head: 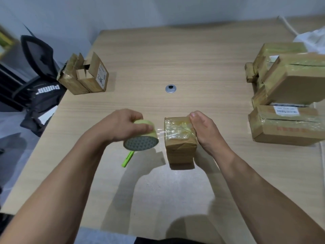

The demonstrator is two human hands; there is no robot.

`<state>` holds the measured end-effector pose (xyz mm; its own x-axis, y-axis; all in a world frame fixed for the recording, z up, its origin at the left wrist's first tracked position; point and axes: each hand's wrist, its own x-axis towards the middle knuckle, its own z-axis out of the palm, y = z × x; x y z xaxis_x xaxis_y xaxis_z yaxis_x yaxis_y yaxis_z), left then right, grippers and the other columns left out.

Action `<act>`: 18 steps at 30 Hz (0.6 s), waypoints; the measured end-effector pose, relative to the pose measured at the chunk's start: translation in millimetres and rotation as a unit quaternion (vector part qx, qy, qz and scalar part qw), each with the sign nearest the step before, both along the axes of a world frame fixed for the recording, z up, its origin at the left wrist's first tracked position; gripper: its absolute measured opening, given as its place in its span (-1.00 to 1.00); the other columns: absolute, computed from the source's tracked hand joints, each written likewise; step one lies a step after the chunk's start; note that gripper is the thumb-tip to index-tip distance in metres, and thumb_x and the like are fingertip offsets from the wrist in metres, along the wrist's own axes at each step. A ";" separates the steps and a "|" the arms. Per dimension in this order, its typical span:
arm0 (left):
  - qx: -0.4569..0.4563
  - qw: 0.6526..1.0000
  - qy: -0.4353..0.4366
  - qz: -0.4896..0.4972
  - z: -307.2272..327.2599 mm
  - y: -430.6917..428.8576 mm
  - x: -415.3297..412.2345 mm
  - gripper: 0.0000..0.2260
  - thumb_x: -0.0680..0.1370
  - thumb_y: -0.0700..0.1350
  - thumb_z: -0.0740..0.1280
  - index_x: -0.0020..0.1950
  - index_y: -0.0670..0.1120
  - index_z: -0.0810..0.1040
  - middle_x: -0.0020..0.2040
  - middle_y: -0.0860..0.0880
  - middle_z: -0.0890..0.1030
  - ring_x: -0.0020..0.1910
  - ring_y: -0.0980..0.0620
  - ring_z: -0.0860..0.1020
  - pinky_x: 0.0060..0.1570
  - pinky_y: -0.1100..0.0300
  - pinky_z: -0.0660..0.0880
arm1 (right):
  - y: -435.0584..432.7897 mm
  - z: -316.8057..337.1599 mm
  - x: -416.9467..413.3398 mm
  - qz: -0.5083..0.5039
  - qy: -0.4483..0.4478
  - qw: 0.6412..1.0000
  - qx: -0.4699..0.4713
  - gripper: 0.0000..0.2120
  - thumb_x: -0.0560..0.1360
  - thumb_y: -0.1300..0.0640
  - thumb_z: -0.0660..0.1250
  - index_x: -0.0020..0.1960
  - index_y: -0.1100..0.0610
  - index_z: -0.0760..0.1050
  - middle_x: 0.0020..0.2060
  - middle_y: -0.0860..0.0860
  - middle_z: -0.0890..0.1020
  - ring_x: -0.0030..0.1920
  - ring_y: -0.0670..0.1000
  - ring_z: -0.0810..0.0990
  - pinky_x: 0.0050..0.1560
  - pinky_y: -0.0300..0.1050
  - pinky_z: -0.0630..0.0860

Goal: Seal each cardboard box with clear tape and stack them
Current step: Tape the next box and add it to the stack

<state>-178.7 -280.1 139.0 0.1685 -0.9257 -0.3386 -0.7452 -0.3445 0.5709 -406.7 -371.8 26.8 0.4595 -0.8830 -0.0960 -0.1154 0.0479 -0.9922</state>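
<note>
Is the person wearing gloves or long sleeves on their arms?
No gloves: the left hand and right hand are bare. The left arm and right arm are bare too, right to the picture's edge. No sleeves, watch, rings or bracelets show.

One tape roll (142,136), one green pen-shaped tool (127,159), one desk grommet (171,88). Two hands: left hand (121,125), right hand (202,127). One small cardboard box (180,138) at centre, at least two open boxes (84,76) left, at least four sealed boxes (284,85) right.
</note>
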 end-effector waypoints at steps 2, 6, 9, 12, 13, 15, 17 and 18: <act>0.006 1.000 0.013 0.016 -13.3 4.7 3.8 -0.61 0.32 0.26 0.39 -0.28 -0.08 0.59 -0.36 -0.01 0.60 -0.29 -0.06 0.58 -0.28 0.13 0.44 | 1.2 0.1 1.5 0.001 -0.001 1.000 0.006 -0.63 0.63 -0.14 0.14 -0.18 0.12 0.42 -0.30 -0.01 0.43 -0.24 -0.01 0.38 -0.13 -0.02 0.35; -0.007 0.999 0.022 0.028 -26.0 4.3 1.0 -0.60 0.31 0.25 0.37 -0.27 -0.10 0.58 -0.33 -0.06 0.61 -0.26 -0.10 0.58 -0.26 0.11 0.43 | -0.7 0.8 -0.7 0.006 0.002 1.000 0.003 -0.62 0.63 -0.13 0.15 -0.11 0.17 0.45 -0.27 0.00 0.46 -0.22 0.00 0.41 -0.10 -0.01 0.37; 0.000 0.999 0.018 0.036 -30.7 2.9 -2.1 -0.64 0.30 0.25 0.36 -0.34 -0.05 0.54 -0.40 0.04 0.55 -0.31 -0.01 0.53 -0.28 0.14 0.39 | -2.4 1.2 -3.2 0.013 0.017 1.000 -0.010 -0.63 0.66 -0.10 0.15 -0.07 0.18 0.49 -0.25 0.00 0.50 -0.20 -0.03 0.45 -0.07 -0.01 0.39; 0.001 0.999 0.027 0.038 -35.6 2.1 -8.3 -0.65 0.30 0.24 0.36 -0.33 -0.05 0.55 -0.38 0.05 0.57 -0.30 0.02 0.54 -0.28 0.15 0.39 | -0.7 4.1 -3.9 0.015 0.028 0.999 -0.007 -0.60 0.65 -0.14 0.15 -0.03 0.17 0.53 -0.22 0.02 0.55 -0.17 -0.02 0.50 -0.05 -0.03 0.42; 0.002 0.999 0.035 0.038 -37.9 1.5 -10.2 -0.64 0.31 0.24 0.36 -0.30 -0.06 0.57 -0.36 0.03 0.59 -0.29 0.01 0.55 -0.27 0.14 0.40 | -0.2 4.3 -4.9 0.015 0.028 0.999 -0.006 -0.61 0.66 -0.12 0.15 -0.01 0.18 0.54 -0.20 0.02 0.57 -0.15 -0.03 0.52 -0.04 -0.03 0.43; 0.005 0.998 0.050 0.038 -41.3 0.0 -14.4 -0.61 0.31 0.25 0.36 -0.26 -0.09 0.59 -0.31 -0.02 0.62 -0.24 -0.03 0.58 -0.25 0.13 0.41 | 1.0 4.0 -8.3 0.011 0.025 1.000 0.001 -0.64 0.70 -0.06 0.15 0.01 0.20 0.55 -0.19 0.03 0.59 -0.14 -0.03 0.54 0.01 -0.01 0.46; 0.006 0.998 0.056 0.037 -42.6 -2.2 -18.2 -0.60 0.31 0.25 0.36 -0.24 -0.09 0.60 -0.28 -0.05 0.64 -0.21 -0.07 0.60 -0.24 0.11 0.42 | 1.3 5.1 -12.2 0.008 0.028 1.000 0.001 -0.63 0.69 -0.09 0.15 0.01 0.17 0.57 -0.17 0.11 0.63 -0.11 0.00 0.57 0.06 0.08 0.52; 0.008 0.998 0.058 0.037 -42.6 -3.7 -19.5 -0.59 0.30 0.25 0.36 -0.22 -0.10 0.61 -0.26 -0.07 0.65 -0.19 -0.09 0.61 -0.23 0.10 0.43 | 0.9 6.0 -13.6 0.008 0.032 0.999 0.003 -0.61 0.66 -0.14 0.15 0.01 0.15 0.57 -0.13 0.16 0.64 -0.10 0.03 0.59 0.09 0.14 0.54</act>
